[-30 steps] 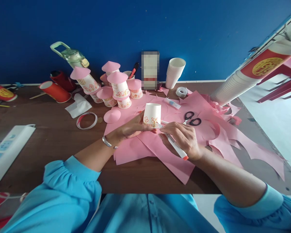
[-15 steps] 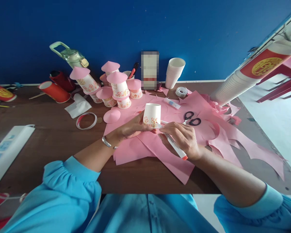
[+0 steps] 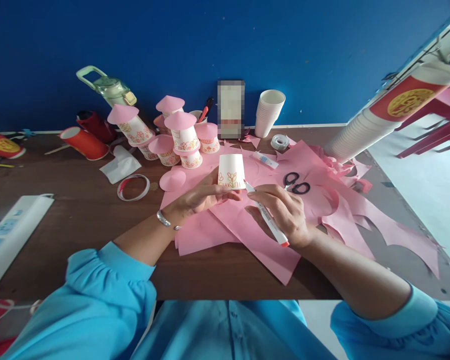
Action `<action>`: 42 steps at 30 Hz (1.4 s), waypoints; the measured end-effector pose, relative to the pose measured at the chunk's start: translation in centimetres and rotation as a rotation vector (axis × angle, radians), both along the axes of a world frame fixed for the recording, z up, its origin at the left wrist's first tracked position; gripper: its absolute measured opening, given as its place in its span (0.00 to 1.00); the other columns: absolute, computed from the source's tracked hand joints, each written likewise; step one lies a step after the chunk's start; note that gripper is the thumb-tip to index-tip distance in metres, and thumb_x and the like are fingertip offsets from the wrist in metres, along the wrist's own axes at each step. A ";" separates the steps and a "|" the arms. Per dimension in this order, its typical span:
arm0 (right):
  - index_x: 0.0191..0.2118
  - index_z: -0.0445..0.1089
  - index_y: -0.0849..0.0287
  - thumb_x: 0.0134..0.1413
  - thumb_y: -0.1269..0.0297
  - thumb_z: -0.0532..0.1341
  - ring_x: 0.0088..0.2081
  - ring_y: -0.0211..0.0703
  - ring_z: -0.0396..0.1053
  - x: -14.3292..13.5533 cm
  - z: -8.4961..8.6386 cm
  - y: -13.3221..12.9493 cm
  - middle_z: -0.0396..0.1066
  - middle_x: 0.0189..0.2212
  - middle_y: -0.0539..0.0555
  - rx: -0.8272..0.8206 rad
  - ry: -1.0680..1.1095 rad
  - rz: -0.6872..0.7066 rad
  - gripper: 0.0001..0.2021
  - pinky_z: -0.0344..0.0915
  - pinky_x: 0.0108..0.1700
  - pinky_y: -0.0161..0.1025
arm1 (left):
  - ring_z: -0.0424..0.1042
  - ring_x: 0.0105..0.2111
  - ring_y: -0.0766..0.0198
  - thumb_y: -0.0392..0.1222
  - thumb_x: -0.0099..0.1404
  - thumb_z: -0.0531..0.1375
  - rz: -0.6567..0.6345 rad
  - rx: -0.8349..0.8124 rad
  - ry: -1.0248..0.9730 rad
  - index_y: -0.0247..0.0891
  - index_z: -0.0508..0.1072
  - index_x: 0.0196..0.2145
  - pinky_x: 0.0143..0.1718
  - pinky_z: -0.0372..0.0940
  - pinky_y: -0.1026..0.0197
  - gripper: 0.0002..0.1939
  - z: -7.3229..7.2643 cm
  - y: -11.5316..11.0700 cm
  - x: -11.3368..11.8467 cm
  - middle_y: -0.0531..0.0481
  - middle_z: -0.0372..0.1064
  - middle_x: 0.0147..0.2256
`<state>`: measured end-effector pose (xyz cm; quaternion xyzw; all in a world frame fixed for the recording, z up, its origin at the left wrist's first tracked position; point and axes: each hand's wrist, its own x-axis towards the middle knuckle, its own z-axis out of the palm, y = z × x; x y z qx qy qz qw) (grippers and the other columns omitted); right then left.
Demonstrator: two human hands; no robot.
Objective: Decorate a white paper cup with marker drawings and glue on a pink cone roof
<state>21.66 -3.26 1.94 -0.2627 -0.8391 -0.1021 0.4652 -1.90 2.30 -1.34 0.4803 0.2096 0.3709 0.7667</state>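
My left hand point(image 3: 206, 194) grips a white paper cup point(image 3: 231, 167) held upside down above pink paper. Orange-red flowers and short strokes are drawn along its lower band. In my right hand point(image 3: 283, 212) is a white marker point(image 3: 268, 220) with a red-orange end; its tip points at the cup's lower right edge, and I cannot tell whether it touches. Pink sheets and cut scraps point(image 3: 255, 240) spread beneath both hands. Black-handled scissors point(image 3: 297, 183) lie just beyond my right hand. A loose pink paper cone point(image 3: 172, 180) rests left of the cup.
Decorated cups with pink cone roofs point(image 3: 180, 132) stand grouped at the back left. Behind are a phone point(image 3: 231, 110) and stacked white cups point(image 3: 270, 114). A long cup stack point(image 3: 363, 130) leans at right. Tape rolls point(image 3: 133, 187), a glue tube point(image 3: 265, 160) and a power strip point(image 3: 17, 235) lie about.
The cup has turned in my left hand and risen slightly to the left, bringing the drawn flower nearer its middle. The marker tip has come away from the flower towards the right edge.
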 end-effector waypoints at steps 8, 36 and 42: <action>0.57 0.69 0.60 0.71 0.68 0.65 0.40 0.44 0.81 0.0 -0.3 0.0 0.79 0.43 0.59 -0.020 -0.037 0.012 0.13 0.78 0.37 0.37 | 0.82 0.45 0.57 0.42 0.65 0.72 -0.035 0.002 0.013 0.44 0.75 0.58 0.50 0.76 0.55 0.25 0.9 -0.1 0.6 0.44 0.81 0.47; 0.56 0.70 0.60 0.71 0.69 0.64 0.50 0.52 0.83 -0.5 -0.9 -0.1 0.79 0.40 0.59 -0.029 -0.003 0.125 0.12 0.84 0.47 0.46 | 0.81 0.46 0.57 0.42 0.61 0.75 -0.031 -0.001 0.052 0.40 0.77 0.49 0.49 0.74 0.57 0.20 1.5 -0.4 1.0 0.46 0.80 0.44; 0.56 0.70 0.62 0.70 0.69 0.66 0.51 0.53 0.83 -0.6 -1.0 -0.2 0.80 0.41 0.60 -0.046 -0.007 0.177 0.13 0.84 0.50 0.46 | 0.78 0.42 0.60 0.44 0.59 0.77 -0.032 0.031 0.137 0.41 0.76 0.53 0.44 0.72 0.59 0.26 2.0 -0.7 1.1 0.48 0.79 0.43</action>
